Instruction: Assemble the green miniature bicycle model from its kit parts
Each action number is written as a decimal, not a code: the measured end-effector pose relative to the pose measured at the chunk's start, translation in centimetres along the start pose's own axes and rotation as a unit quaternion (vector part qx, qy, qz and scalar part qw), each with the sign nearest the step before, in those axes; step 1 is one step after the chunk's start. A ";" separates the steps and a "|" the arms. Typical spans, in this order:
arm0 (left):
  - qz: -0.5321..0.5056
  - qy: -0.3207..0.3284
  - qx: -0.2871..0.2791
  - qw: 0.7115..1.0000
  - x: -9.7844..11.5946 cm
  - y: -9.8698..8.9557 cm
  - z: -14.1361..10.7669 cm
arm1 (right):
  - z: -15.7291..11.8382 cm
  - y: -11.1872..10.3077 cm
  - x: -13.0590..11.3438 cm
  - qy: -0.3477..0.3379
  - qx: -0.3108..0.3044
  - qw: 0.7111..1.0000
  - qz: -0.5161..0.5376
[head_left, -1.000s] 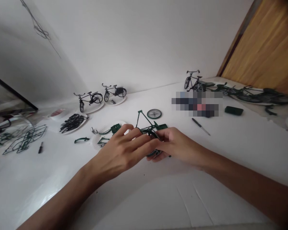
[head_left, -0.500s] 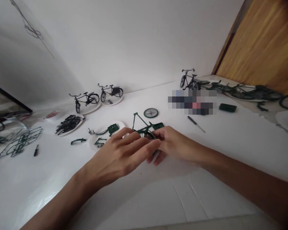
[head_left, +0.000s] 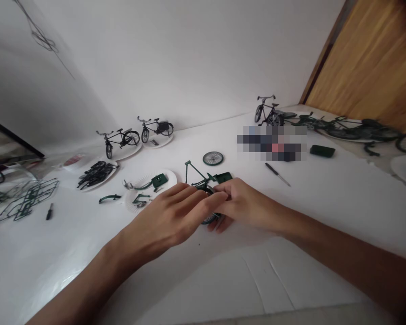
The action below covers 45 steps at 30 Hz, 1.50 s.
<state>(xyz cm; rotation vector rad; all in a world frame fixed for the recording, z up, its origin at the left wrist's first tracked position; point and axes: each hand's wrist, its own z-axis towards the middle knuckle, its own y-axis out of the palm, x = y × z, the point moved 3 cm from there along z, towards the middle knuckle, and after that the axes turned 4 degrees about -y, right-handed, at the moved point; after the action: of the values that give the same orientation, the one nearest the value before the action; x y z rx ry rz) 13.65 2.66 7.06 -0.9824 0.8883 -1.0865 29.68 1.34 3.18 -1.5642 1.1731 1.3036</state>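
Between my two hands is a green model bicycle frame (head_left: 196, 171) with a spoked wheel (head_left: 209, 220) partly hidden behind my fingers. My left hand (head_left: 179, 212) reaches over it, its fingers bent and closed on the frame and wheel. From the other side my right hand (head_left: 237, 203) grips the rear of the model between thumb and fingers. Exactly where the fingertips press is hidden. Just beyond them lie a loose green-rimmed wheel (head_left: 213, 158) and a green rectangular piece (head_left: 225, 176). A screwdriver (head_left: 277, 174) rests to the right.
Paper plates with green parts (head_left: 160, 181) and black parts (head_left: 96, 175) stand to the left, near green part frames (head_left: 30, 198) and a small screwdriver (head_left: 49, 211). Finished black model bicycles (head_left: 157, 128) line the wall. More green bicycles (head_left: 352, 128) lie at right.
The frame has tilted slightly leftward in my hands, and more of its wheel shows below my left fingers. Both hands keep nearly the same place.
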 end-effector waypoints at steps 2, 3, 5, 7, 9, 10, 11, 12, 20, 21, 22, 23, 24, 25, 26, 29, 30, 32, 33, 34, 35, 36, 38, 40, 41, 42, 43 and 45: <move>0.005 0.009 0.001 1.000 0.2 0.0 0.1 | 0.0 0.1 0.0 -0.002 -0.014 1.000 -0.001; 0.002 0.010 0.005 1.000 0.2 -0.1 0.1 | -0.1 0.1 -0.1 -0.004 -0.022 1.000 -0.001; -0.008 0.001 0.016 1.000 0.2 -0.1 0.0 | -0.2 0.1 -0.1 -0.007 -0.032 0.999 -0.002; -0.021 -0.012 0.028 0.999 0.1 -0.1 -0.1 | -0.4 0.1 -0.1 -0.010 -0.043 0.999 -0.006; -0.034 -0.021 0.040 0.998 0.0 -0.1 -0.2 | -0.5 0.2 -0.1 -0.014 -0.060 0.998 -0.006; -0.039 -0.023 0.047 0.998 -0.1 -0.1 -0.3 | -0.6 0.2 -0.1 -0.017 -0.068 0.998 -0.006; -0.043 -0.022 0.052 0.997 -0.1 -0.1 -0.3 | -0.6 0.2 -0.1 -0.019 -0.074 0.997 -0.007; -0.043 -0.023 0.058 0.997 -0.1 0.0 -0.3 | -0.6 0.3 -0.1 -0.021 -0.077 0.997 -0.007; -0.069 -0.014 0.093 0.993 -0.1 0.4 -0.2 | -0.8 0.6 -0.4 -0.029 -0.084 0.996 0.014; -0.074 -0.011 0.094 0.993 0.0 0.3 -0.2 | -0.8 0.7 -0.5 -0.028 -0.084 0.996 0.016; -0.078 -0.008 0.090 0.993 0.1 0.3 -0.1 | -0.9 0.7 -0.6 -0.027 -0.085 0.996 0.019; -0.080 -0.005 0.085 0.993 0.2 0.2 -0.1 | -0.9 0.8 -0.7 -0.025 -0.085 0.996 0.020; -0.080 -0.005 0.079 0.994 0.3 0.2 -0.1 | -1.0 0.8 -0.7 -0.023 -0.085 0.996 0.021; -0.077 -0.009 0.077 0.994 0.4 0.1 -0.1 | -1.1 0.8 -0.7 -0.021 -0.085 0.996 0.021; -0.073 -0.015 0.074 0.994 0.5 0.0 -0.2 | -1.1 0.8 -0.7 -0.022 -0.087 0.996 0.021; -0.062 -0.036 0.063 0.995 0.4 -0.1 -0.3 | -0.9 0.8 -0.6 -0.032 -0.085 0.996 0.021; -0.060 -0.041 0.057 0.996 0.4 -0.1 -0.3 | -0.8 0.7 -0.5 -0.034 -0.080 0.996 0.022; -0.060 -0.045 0.046 0.996 0.1 0.0 -0.3 | -0.6 0.4 -0.3 -0.030 -0.069 0.997 0.028; -0.060 -0.048 0.044 0.996 -0.1 0.0 -0.2 | -0.5 0.3 -0.1 -0.026 -0.065 0.997 0.035; -0.061 -0.052 0.046 0.996 -0.3 0.0 -0.2 | -0.4 0.1 0.0 -0.022 -0.060 0.997 0.044; -0.062 -0.056 0.053 0.995 -0.4 0.0 -0.2 | -0.3 0.0 0.1 -0.021 -0.055 0.997 0.052; -0.062 -0.062 0.062 0.994 -0.6 0.0 -0.2 | -0.3 -0.2 0.1 -0.023 -0.052 0.997 0.060; -0.063 -0.074 0.081 0.992 -0.9 -0.1 -0.3 | -0.2 -0.3 0.0 -0.031 -0.045 0.996 0.071; -0.065 -0.089 0.114 0.987 -1.3 -0.3 -0.4 | -0.3 -0.3 -0.3 -0.040 -0.037 0.996 0.070; -0.068 -0.107 0.140 0.982 -1.5 -0.4 -0.5 | -0.3 -0.3 -0.4 -0.042 -0.030 0.997 0.063; -0.077 -0.132 0.174 0.973 -1.9 -0.6 -0.7 | -0.4 -0.3 -0.7 -0.043 -0.021 0.997 0.053; -0.092 -0.166 0.210 0.959 -2.4 -0.7 -0.8 | -0.5 -0.3 -0.9 -0.042 -0.009 0.998 0.039; -0.146 -0.238 0.260 0.924 -3.5 -0.7 -1.2 | -0.6 -0.4 -1.3 -0.036 0.017 0.999 0.008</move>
<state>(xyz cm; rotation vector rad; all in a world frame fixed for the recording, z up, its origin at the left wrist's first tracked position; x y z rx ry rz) 11.50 5.75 7.67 -0.8805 0.0400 -1.1784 30.17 1.08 4.59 -1.4749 1.1586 1.3319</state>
